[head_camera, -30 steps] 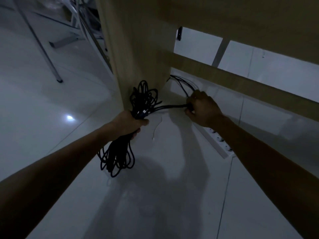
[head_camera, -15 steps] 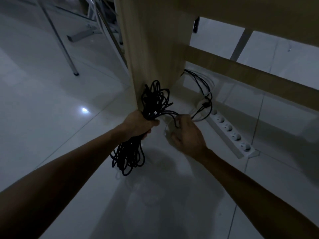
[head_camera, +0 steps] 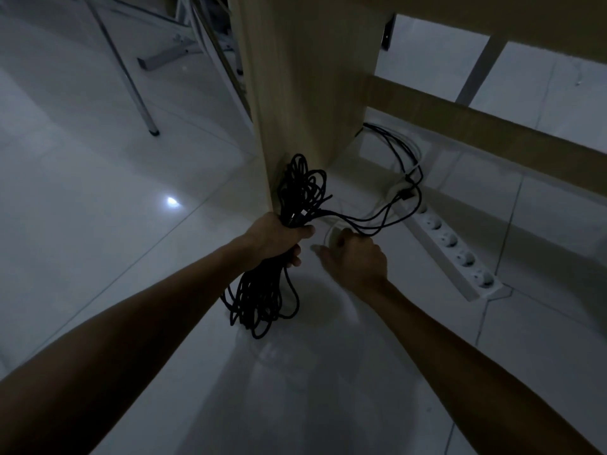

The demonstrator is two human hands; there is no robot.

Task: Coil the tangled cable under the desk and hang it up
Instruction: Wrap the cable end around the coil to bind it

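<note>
At frame centre my left hand (head_camera: 279, 236) grips the black cable (head_camera: 262, 300) bundle, loops spilling above and below my fist. My right hand (head_camera: 356, 261), just right of it, curls around loose black strands that trail toward the white power strip (head_camera: 450, 247) beside the wooden desk panel (head_camera: 305, 93).
</note>
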